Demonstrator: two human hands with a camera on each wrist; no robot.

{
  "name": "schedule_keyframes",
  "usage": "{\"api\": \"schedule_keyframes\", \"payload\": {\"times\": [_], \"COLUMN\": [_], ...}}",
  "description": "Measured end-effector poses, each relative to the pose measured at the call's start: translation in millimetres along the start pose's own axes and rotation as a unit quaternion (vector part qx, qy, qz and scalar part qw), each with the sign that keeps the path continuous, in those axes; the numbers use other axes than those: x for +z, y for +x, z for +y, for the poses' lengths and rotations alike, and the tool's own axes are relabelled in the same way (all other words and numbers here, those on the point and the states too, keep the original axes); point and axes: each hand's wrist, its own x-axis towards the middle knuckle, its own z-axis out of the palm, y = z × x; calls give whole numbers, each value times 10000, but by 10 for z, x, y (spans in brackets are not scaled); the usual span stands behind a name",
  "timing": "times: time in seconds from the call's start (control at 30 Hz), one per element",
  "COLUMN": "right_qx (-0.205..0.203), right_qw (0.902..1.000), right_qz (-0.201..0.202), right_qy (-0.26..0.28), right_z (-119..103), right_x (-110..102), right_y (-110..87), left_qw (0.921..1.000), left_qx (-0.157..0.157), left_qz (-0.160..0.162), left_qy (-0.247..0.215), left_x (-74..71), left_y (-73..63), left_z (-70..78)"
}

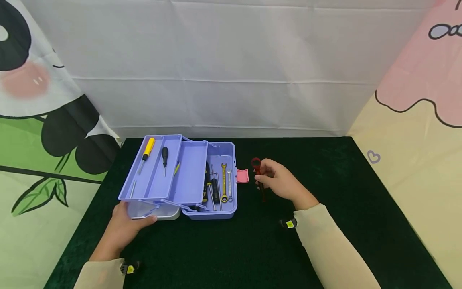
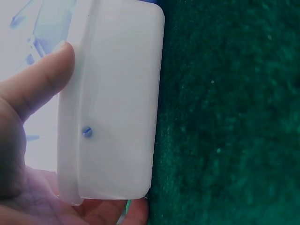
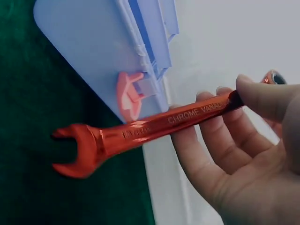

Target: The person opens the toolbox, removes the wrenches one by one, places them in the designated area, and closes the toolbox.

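A red combination wrench [image 3: 159, 123] is pinched between the thumb and fingers of my right hand [image 1: 278, 178], right of a lilac toolbox [image 1: 211, 216]. Its open end points away from the palm in the right wrist view; the ring end lies by the thumb. My left hand [image 1: 124, 224] grips the whitish lid [image 2: 117, 103] of the toolbox, thumb over the rim and fingers around the end. The toolbox stands unfolded. Its upper tray holds a yellow screwdriver [image 1: 148, 148] and a small black screwdriver [image 1: 165, 155]. A gold wrench [image 1: 224, 182] and a silver wrench [image 1: 229, 185] lie in the bottom.
The toolbox's pink latch [image 1: 242, 176] sticks out on its right side, close to the red wrench. More screwdrivers and a hex key [image 1: 217, 186] crowd the bottom compartment. A dark green cloth [image 1: 234, 253] covers the table, and a white curtain [image 1: 231, 100] hangs behind it.
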Motion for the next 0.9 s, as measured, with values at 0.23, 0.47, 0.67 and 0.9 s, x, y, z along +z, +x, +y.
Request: {"api": "schedule_keyframes", "payload": {"times": [0.23, 0.47, 0.67, 0.9], "right_qx": [609, 1404, 1936, 2567], "right_qw": [9851, 9700, 9610, 9530], "right_qz": [121, 410, 395, 154], "right_qy": [1604, 1942, 1936, 1604], "right_z": [180, 304, 374, 438], "right_x": [47, 85, 53, 24], "right_y": [44, 141, 247, 341], "left_qw": [9998, 9997, 9999, 9998], "left_qx": [-86, -142, -69, 158], "left_qz": [90, 102, 65, 62], "left_qy": [140, 167, 71, -97], "left_x": [18, 25, 17, 4], "left_y": [-10, -4, -22, -18], "left_z": [17, -1, 8, 11]}}
